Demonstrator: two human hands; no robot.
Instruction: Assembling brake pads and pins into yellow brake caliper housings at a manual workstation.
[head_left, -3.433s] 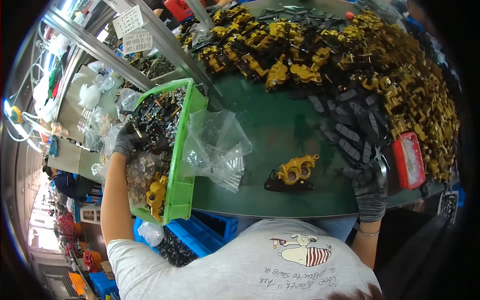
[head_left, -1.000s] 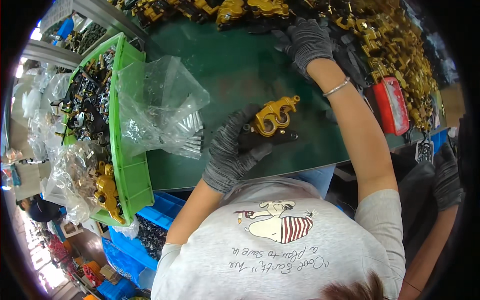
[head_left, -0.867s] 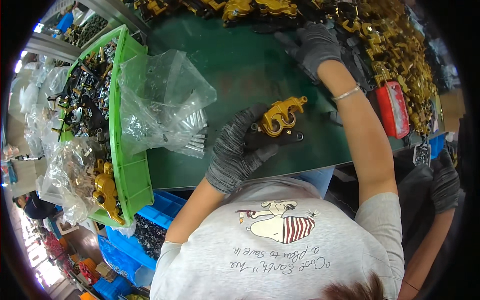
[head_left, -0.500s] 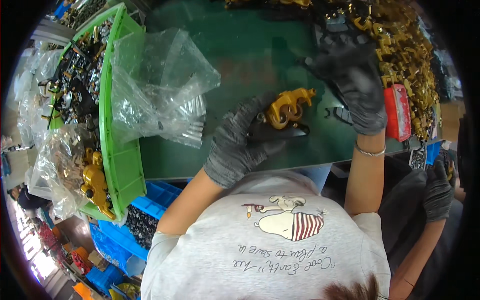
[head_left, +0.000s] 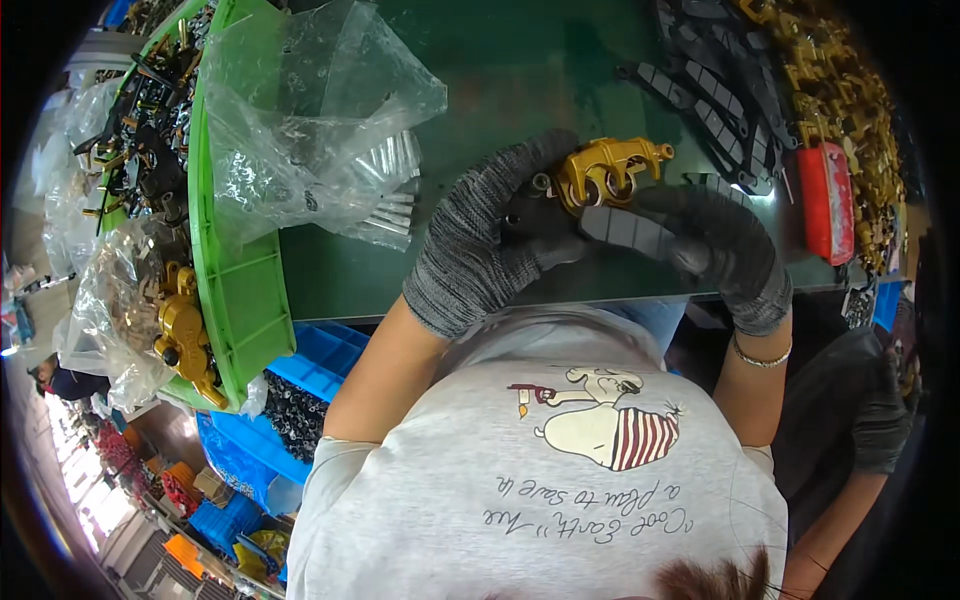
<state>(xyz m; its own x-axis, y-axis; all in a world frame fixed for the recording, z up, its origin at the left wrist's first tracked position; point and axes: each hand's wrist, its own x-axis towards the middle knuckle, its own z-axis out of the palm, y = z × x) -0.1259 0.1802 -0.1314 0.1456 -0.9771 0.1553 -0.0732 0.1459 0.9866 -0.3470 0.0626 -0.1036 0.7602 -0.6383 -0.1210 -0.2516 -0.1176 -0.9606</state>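
Observation:
My left hand (head_left: 480,235), in a grey knit glove, is closed around a gold brake caliper (head_left: 615,165) with two round bores, held above the green tabletop. Pinched in my gloved right hand (head_left: 725,250) is a dark brake pad (head_left: 625,232). Its flat face lies right against the near side of the caliper; whether it is seated inside cannot be seen. Beyond my right hand, a loose pile of black brake pads (head_left: 715,105) spreads on the table. A red block-shaped container (head_left: 826,205) stands just right of that hand.
Many gold calipers (head_left: 845,90) are heaped along the right side. A clear plastic bag (head_left: 300,150) with silver pins lies left, against a green crate (head_left: 240,330) of metal parts. Blue bins (head_left: 330,350) stand below the table edge. Another person's gloved hand (head_left: 882,430) is at lower right.
My right hand has come back from the brake pad pile with a pad and brought it to the caliper. My left hand and the caliper have shifted slightly right and away.

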